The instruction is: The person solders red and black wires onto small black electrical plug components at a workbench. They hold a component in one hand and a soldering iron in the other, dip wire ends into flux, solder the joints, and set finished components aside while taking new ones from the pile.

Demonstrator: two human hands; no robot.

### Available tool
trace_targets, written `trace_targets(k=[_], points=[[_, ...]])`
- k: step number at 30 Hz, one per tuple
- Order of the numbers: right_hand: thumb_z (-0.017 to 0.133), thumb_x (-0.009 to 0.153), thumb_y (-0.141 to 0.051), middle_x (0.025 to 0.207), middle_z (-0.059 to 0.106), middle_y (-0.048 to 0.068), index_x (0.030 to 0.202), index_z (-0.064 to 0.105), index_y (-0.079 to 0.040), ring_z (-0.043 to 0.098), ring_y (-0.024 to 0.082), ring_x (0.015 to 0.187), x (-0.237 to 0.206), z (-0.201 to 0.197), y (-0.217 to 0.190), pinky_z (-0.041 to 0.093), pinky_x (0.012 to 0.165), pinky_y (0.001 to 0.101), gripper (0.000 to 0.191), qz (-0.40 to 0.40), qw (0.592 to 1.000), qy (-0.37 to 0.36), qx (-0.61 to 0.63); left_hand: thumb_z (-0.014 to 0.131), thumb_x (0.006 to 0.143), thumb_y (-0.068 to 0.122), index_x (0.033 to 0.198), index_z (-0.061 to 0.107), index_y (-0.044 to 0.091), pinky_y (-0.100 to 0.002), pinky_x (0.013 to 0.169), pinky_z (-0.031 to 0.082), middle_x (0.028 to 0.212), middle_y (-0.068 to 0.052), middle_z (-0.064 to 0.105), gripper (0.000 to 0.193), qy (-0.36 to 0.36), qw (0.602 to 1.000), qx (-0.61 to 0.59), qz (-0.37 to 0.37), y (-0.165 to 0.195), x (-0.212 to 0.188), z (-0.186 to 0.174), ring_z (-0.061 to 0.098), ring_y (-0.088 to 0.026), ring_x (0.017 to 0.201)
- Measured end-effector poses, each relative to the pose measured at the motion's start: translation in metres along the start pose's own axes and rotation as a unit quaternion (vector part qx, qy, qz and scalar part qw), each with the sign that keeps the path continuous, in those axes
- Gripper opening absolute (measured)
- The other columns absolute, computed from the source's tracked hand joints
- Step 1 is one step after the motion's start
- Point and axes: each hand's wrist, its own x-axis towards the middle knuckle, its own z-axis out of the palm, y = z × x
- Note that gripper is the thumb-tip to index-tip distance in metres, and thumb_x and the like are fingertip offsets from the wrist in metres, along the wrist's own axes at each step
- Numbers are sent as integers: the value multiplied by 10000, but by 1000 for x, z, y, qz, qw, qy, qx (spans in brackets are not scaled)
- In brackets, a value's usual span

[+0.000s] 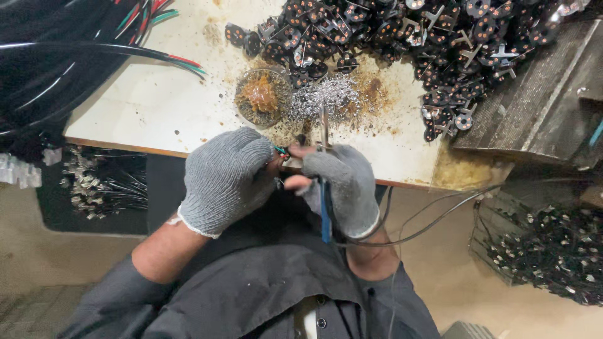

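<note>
- Gripping a slim tool with a blue handle (325, 210), the right hand (342, 188) is seen in a grey knit glove with bare fingertips; the tool's metal tip is pointed away from the body, over the edge of the table (157, 107).
- A small piece with green wire (281, 150) is pinched in the closed left hand (226, 176), also gloved in grey, and is held against the right fingertips just at the table's near edge.
- A thin black cable (433, 220) is seen running from under the right hand off to the right.
- Just beyond the hands, a heap of silvery metal bits (323, 97) is found on the table, and beside it a round dish of brownish paste (262, 95).
- Farther back, a large pile of black round parts with metal prongs (440, 44) is spread across the table's far side.
- A bundle of black, red and green wires (75, 56) is laid at the far left.
</note>
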Motion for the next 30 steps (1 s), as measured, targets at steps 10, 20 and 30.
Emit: trace_targets(k=[10,20,30], points=[[709,887,-337,755,612,52,871,704,-147,626,295,710,-26,3,26,441,676,447,191,-67,995,-17,-73,762,810,232,768,574,129,-457,571,447,745,-96,552,219,-21,1000,2,-15,-8,14,2,603,-330,685],[720,761,-308,714,608,25,909,754,-191,605,268,650,-18,7,46,403,598,445,192,-94,984,-94,-116,771,846,246,768,586,131,-447,552,447,755,-89,556,231,-25,1000,5,-16,-21,26,3,601,-322,674],[678,662,-309,616,558,52,842,757,-204,550,295,562,-23,9,39,382,549,465,222,-80,977,-123,-156,761,826,235,823,644,145,-441,556,462,768,-71,582,147,-3,1000,-7,-6,-18,15,1,620,-308,682]])
